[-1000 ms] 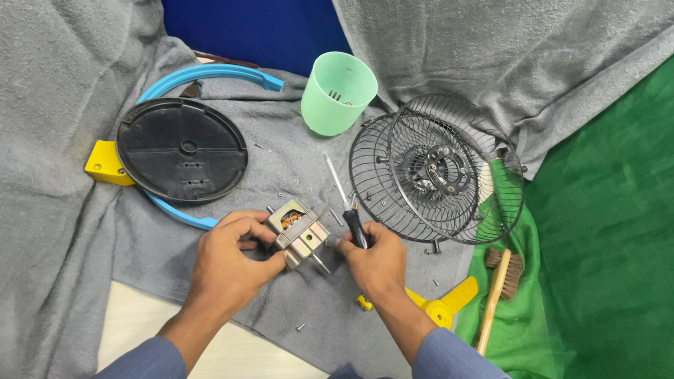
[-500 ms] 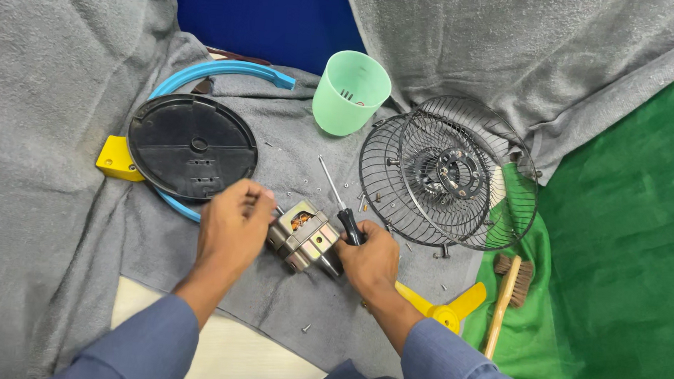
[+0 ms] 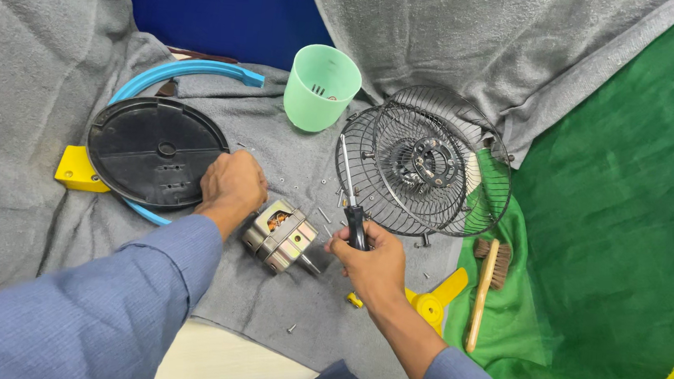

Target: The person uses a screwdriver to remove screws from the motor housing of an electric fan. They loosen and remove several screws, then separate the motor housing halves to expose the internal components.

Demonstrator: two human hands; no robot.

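My right hand [image 3: 370, 258] is shut on a screwdriver [image 3: 350, 190] with a black handle. Its metal shaft points up and away, toward the wire fan grilles [image 3: 427, 164]. A small metal fan motor [image 3: 281, 237] with copper windings lies on the grey cloth between my hands, and neither hand holds it. My left hand [image 3: 233, 185] is just up and left of the motor, knuckles up, fingers curled down onto the cloth beside the black round disc [image 3: 156, 151]. Its fingertips are hidden. Several small screws [image 3: 324, 212] lie scattered on the cloth near the motor.
A pale green plastic cup [image 3: 321, 88] stands at the back. A blue ring [image 3: 186, 69] curves around the black disc, with a yellow block [image 3: 78, 169] at its left. A yellow fan blade [image 3: 432, 301] and a wooden brush [image 3: 486, 281] lie to the right on green cloth [image 3: 614, 235].
My left hand has let go of the motor and moved up and left onto the cloth. The motor now lies free. My right hand still holds the screwdriver.
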